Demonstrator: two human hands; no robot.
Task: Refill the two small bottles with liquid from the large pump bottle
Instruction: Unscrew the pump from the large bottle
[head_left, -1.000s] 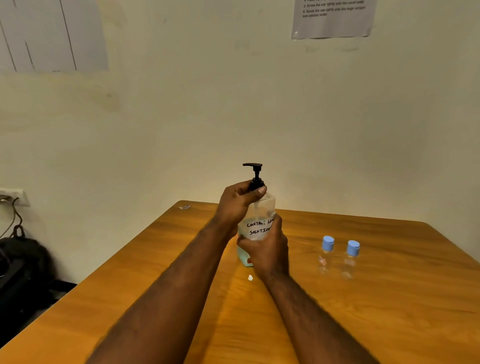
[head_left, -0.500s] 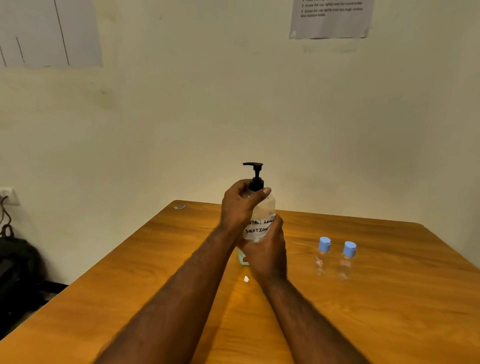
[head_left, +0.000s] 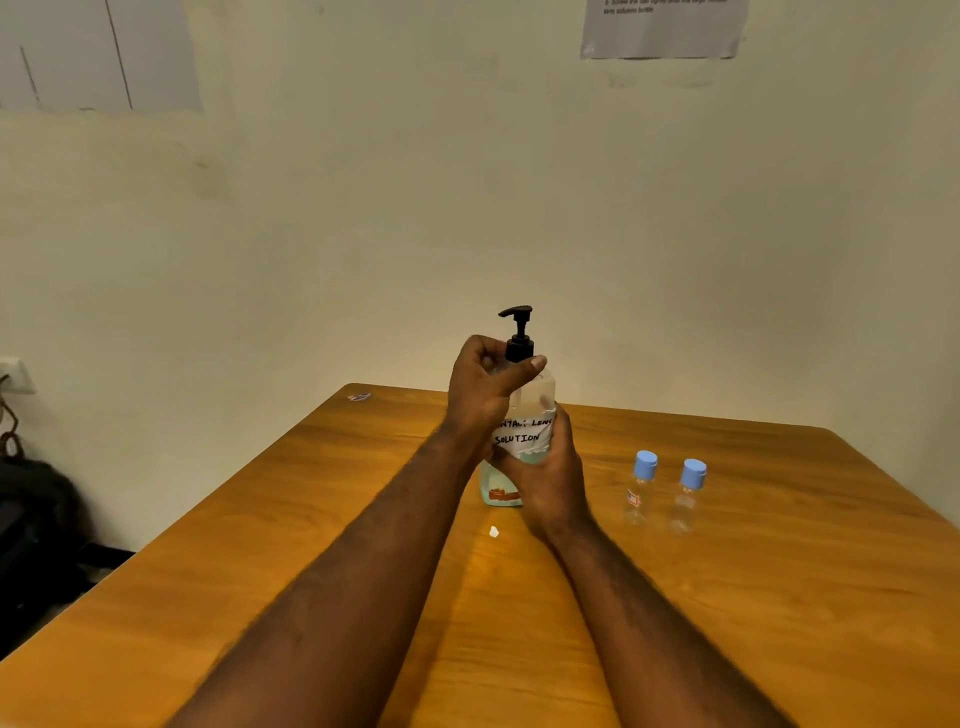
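Note:
The large clear pump bottle (head_left: 525, 415) with a black pump head and a handwritten white label stands upright on the wooden table (head_left: 779, 597). My left hand (head_left: 480, 395) grips the black collar at its neck, thumb across the front. My right hand (head_left: 548, 478) holds the bottle's lower body. Two small clear bottles with blue caps stand upright to the right, apart from my hands: the nearer one (head_left: 641, 486) and the farther one (head_left: 688, 493). Both caps are on.
A small white scrap (head_left: 493, 531) lies on the table in front of the pump bottle. A sticker (head_left: 359, 397) sits at the table's far left corner. A dark bag (head_left: 36, 525) lies on the floor at left, under a wall socket. The wall stands close behind the table.
My left hand has turned a little around the pump collar, with the thumb now further across the front. The bottle and the small bottles stay in place.

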